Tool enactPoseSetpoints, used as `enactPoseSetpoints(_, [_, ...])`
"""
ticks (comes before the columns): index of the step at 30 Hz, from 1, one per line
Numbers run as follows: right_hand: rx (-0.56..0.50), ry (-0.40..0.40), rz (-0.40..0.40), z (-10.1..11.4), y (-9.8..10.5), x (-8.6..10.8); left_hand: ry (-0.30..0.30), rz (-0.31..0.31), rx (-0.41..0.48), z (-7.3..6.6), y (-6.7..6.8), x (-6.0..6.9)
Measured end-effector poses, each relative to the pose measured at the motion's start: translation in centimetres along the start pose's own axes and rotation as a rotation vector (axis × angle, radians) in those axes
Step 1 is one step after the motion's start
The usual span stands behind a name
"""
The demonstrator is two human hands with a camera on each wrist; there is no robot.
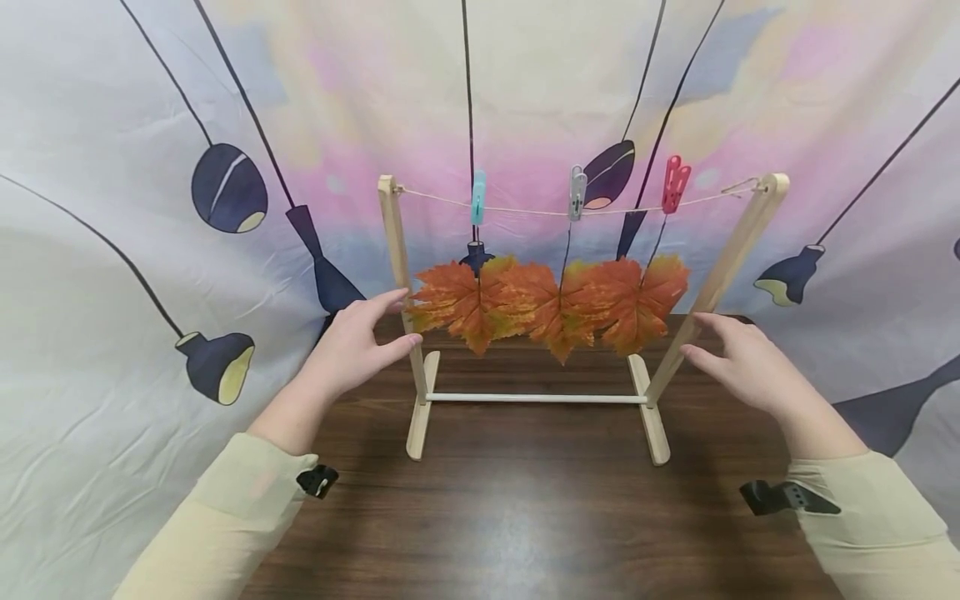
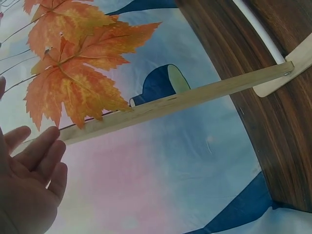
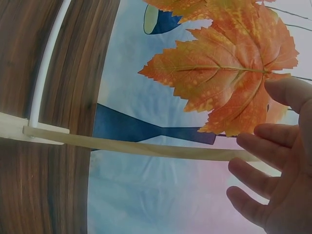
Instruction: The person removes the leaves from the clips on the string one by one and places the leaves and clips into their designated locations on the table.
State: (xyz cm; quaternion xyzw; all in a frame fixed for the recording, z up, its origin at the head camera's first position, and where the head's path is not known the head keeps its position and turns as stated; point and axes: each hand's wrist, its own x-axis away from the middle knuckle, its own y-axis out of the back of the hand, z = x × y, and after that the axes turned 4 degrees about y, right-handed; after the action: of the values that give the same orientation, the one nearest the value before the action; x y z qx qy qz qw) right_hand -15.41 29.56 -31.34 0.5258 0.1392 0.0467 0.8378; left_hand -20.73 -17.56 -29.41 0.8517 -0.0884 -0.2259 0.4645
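A wooden rack (image 1: 738, 250) stands on the table with a string between its posts. Three orange leaves (image 1: 560, 307) hang side by side from the string, under a teal clothespin (image 1: 478, 198), a grey clothespin (image 1: 577, 193) and a red clothespin (image 1: 675, 185). My left hand (image 1: 352, 346) is beside the left post, fingers relaxed and thumb apart. My right hand (image 1: 750, 358) is at the right post in the same way. Both wrist views show spread fingers, left (image 2: 31, 180) and right (image 3: 278, 170), near the posts and outer leaves; neither hand grips anything. Whether they touch the posts, I cannot tell.
The dark wooden table (image 1: 480, 517) extends in front of the rack. A white rod (image 1: 536, 398) joins the rack's two feet low down. Behind and at both sides hangs a pastel cloth (image 1: 112, 333) printed with dark lamps.
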Motion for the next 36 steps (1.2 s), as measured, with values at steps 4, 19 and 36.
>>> enactPoseSetpoints(4, [-0.021, 0.030, -0.005, 0.1, -0.1, -0.2, -0.035, 0.013, 0.026, -0.5, 0.0, -0.3])
enactPoseSetpoints(19, [-0.051, 0.074, 0.049, 1.8, -0.4, -1.3, 0.010, 0.050, 0.075, -1.5, -0.5, -1.3])
enactPoseSetpoints(36, [-0.105, 0.093, 0.125, 3.2, -1.1, -2.6, 0.065, 0.088, 0.154, -2.0, -1.5, -2.2])
